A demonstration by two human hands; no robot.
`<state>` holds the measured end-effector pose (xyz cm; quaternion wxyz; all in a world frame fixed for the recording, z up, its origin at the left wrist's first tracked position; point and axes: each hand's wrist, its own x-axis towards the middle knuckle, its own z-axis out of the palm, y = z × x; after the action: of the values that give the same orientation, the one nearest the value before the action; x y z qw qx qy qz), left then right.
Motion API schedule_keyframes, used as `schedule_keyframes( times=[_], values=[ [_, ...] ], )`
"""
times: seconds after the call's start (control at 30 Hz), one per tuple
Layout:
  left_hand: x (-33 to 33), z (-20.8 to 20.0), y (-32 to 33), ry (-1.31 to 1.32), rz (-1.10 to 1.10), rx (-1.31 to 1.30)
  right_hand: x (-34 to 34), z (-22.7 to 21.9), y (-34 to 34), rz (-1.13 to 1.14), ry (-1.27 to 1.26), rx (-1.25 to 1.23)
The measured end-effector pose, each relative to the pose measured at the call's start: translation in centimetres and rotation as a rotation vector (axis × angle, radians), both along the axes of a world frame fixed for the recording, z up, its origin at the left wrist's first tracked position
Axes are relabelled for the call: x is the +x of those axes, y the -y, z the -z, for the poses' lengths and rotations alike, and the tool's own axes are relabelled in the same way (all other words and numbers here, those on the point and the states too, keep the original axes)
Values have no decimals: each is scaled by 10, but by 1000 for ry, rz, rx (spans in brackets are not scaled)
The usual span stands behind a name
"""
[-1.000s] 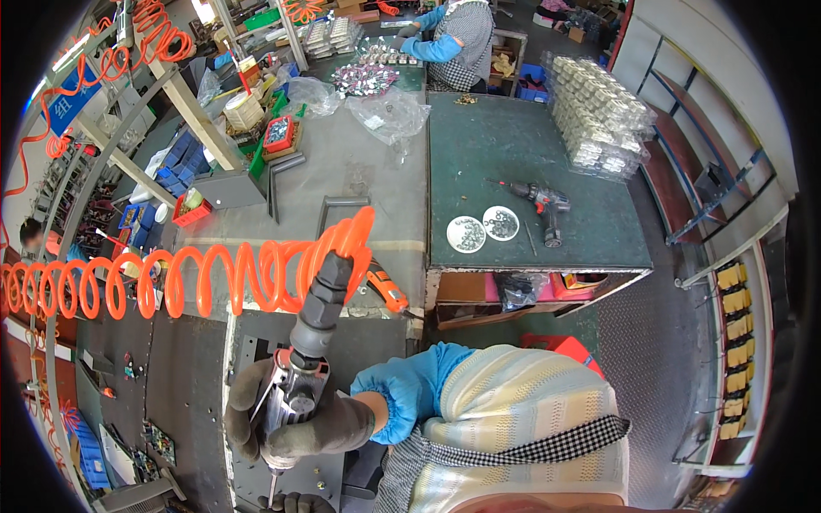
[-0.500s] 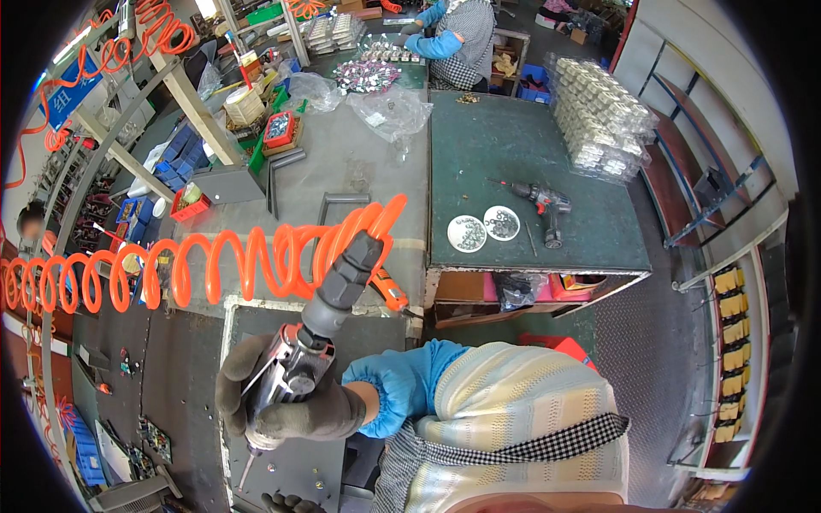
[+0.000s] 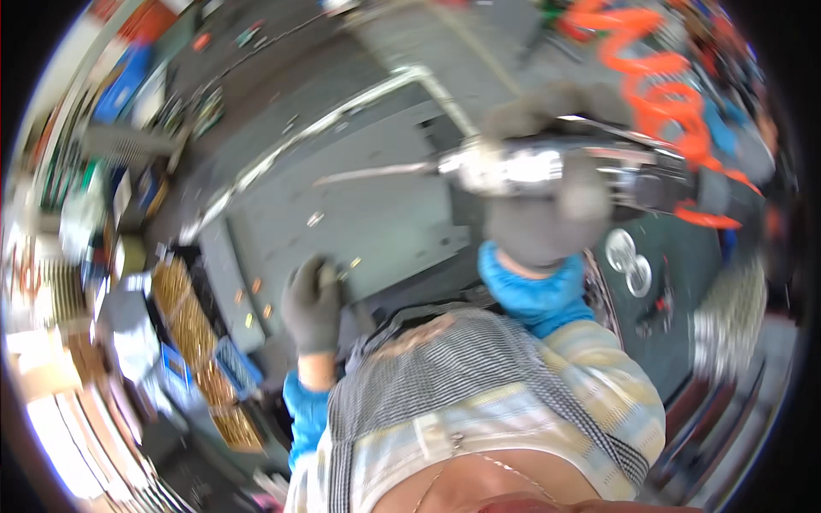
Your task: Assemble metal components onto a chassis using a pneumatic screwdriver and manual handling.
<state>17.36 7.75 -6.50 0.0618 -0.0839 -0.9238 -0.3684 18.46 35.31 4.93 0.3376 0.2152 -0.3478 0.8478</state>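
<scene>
My right hand [image 3: 534, 227], in a grey glove, is wrapped round a shiny air screwdriver [image 3: 513, 167]. Its long thin bit [image 3: 372, 173] points left above a flat grey metal panel [image 3: 368, 218], apart from the surface as far as the blur shows. From the tool's back end runs an orange coiled hose [image 3: 654, 81]. My left hand [image 3: 312, 312], also gloved, is low over the panel's near left edge, fingers curled together. Small brass-coloured pieces [image 3: 356, 262] lie beside its fingertips; anything inside its grip is hidden.
A pale-edged frame [image 3: 291, 137] borders the work surface. On the left stand a tray of long brass-coloured parts [image 3: 184, 312] and a blue bin [image 3: 237, 366]. Two white dishes [image 3: 629, 261] and a drill [image 3: 663, 303] rest on the green table at right.
The view has swung round and is smeared. The screwdriver, upright and bit-down before, now lies nearly level with its bit leftward. My left hand has come fully into view.
</scene>
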Motion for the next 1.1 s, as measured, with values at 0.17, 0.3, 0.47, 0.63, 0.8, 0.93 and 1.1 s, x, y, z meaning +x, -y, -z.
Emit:
schedule_keyframes(
  times=[0.17, 0.3, 0.47, 0.63, 0.8, 0.93, 1.1],
  values=[
    [0, 0, -7, -67, -82, -49, -25, -2, 8, 287, 42, 132],
    [0, -1, -2, -103, -70, -75, -43, 2, 22, 192, -1, 102],
    [-3, -1, 4, -112, -44, -53, -53, -2, 43, 193, 33, 185],
    [-2, 2, 8, -101, -36, -61, -64, -8, 57, 50, 56, 247],
    [-1, 1, 8, -116, -36, -46, -85, -30, 65, -161, 181, 654],
    [-3, 2, 9, -78, -53, -6, -103, -66, 116, -102, 215, 439],
    [-2, 2, 10, -57, -61, -52, -143, -66, 122, -464, -55, 400]
  ],
)
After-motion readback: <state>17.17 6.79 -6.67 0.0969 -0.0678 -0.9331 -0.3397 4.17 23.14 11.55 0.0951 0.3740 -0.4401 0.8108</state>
